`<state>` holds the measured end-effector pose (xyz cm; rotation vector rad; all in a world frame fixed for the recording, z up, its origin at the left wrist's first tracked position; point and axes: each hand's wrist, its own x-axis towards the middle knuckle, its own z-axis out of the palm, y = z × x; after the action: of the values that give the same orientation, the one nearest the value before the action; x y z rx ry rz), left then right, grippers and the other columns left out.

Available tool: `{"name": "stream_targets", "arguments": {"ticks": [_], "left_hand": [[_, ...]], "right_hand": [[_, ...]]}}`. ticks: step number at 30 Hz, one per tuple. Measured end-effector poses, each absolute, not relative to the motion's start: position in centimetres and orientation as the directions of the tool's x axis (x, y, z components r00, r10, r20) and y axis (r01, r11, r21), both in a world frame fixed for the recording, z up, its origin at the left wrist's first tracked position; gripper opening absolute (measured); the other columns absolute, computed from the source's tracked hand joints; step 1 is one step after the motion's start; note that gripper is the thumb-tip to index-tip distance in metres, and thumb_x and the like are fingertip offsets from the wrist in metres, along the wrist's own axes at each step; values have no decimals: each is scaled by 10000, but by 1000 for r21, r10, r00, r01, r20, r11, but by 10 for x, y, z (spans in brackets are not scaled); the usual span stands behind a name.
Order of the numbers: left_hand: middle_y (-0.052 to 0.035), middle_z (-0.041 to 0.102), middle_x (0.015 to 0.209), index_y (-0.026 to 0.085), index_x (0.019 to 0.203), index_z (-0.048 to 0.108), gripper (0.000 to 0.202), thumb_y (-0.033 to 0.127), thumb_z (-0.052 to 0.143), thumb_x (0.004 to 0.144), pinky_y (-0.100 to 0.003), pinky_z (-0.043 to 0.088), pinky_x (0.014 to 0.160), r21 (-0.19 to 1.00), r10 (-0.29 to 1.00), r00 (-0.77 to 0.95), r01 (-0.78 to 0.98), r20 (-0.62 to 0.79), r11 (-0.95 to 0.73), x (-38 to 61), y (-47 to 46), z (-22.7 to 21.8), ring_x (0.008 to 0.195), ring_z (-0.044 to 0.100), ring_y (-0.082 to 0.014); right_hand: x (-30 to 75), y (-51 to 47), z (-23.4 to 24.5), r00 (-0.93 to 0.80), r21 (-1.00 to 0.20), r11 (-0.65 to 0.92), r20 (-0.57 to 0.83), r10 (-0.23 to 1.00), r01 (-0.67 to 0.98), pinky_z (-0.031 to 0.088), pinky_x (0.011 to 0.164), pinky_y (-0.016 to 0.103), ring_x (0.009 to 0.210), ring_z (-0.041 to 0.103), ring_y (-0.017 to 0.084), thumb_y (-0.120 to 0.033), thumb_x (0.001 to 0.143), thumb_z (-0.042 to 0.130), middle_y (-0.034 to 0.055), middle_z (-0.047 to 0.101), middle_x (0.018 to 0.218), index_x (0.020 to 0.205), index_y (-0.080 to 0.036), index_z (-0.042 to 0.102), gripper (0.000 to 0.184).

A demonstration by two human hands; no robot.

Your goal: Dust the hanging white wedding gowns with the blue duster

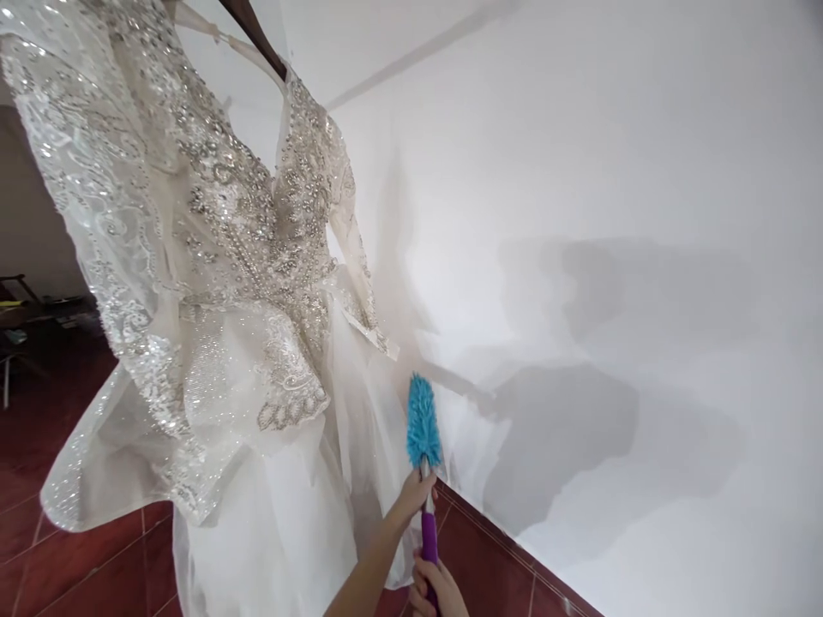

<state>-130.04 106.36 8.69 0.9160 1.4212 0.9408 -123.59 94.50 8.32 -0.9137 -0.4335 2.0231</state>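
Observation:
A duster (423, 420) with a fluffy blue head, a metal shaft and a purple handle points up and away from me at the lower middle. My left hand (415, 495) is closed round the metal shaft just below the blue head. Lower down, my right hand (441, 587) wraps round the purple handle near the bottom edge. To the left hangs a white wedding dress (237, 257) with a beaded bodice, long lace sleeves and a sheer skirt. The blue head is beside the skirt and one sleeve's cuff; whether it touches the fabric I cannot tell.
A dark hanger (257, 34) holds the dress at the top. The white wall (643, 171) fills the right side, with shadows on it. Red floor tiles (482, 557) lie below. Dim furniture (19, 317) stands at the far left.

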Motion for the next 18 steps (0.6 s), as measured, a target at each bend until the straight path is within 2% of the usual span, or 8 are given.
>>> {"name": "stream_targets", "arguments": {"ticks": [3,6,8,13,16,18], "left_hand": [[79,505,534,194,1008,482,273,364,515,797,-204,386,487,978,977,-46,16,-208,209,-1308,1074,137,433,450,-75],[79,488,550,195,1072,450,337,381,497,795,-203,399,472,999,999,-43,23,-31,32,-1314,1065,183,424,450,-74],[78,483,557,197,1073,446,336,380,489,795,-199,399,460,998,996,-78,49,33,-29,-1316,1053,201,417,445,-69],[88,465,542,204,1050,411,306,376,460,802,-191,392,415,999,988,-153,32,15,-10,-1313,1029,205,387,435,-68],[91,465,528,201,1039,404,284,351,458,804,-197,393,409,999,982,-186,38,-10,18,-1312,1023,194,378,434,-73],[90,469,523,201,1031,412,276,345,470,803,-199,396,421,998,980,-199,55,-18,30,-1312,1020,184,386,439,-75]], "right_hand": [[-1236,945,116,-380,-624,-520,-356,854,-583,214,221,151,222,258,14,-496,465,774,-142,482,364,838,-218,531,525],[-1233,941,142,-426,-676,-488,-275,862,-552,246,221,145,218,282,14,-503,550,740,-137,497,384,865,-212,520,482],[-1230,938,150,-487,-698,-501,-245,838,-512,263,215,156,203,300,25,-514,571,718,-132,500,379,854,-206,518,464],[-1220,942,149,-530,-732,-523,-261,807,-437,307,238,180,215,340,42,-507,630,660,-115,510,394,838,-188,528,404],[-1217,944,149,-516,-743,-525,-282,809,-416,297,282,164,262,347,27,-415,661,670,-110,519,430,901,-170,542,366],[-1216,943,147,-527,-735,-541,-293,798,-409,282,322,161,300,343,17,-339,725,621,-104,516,461,920,-165,548,272]]}}
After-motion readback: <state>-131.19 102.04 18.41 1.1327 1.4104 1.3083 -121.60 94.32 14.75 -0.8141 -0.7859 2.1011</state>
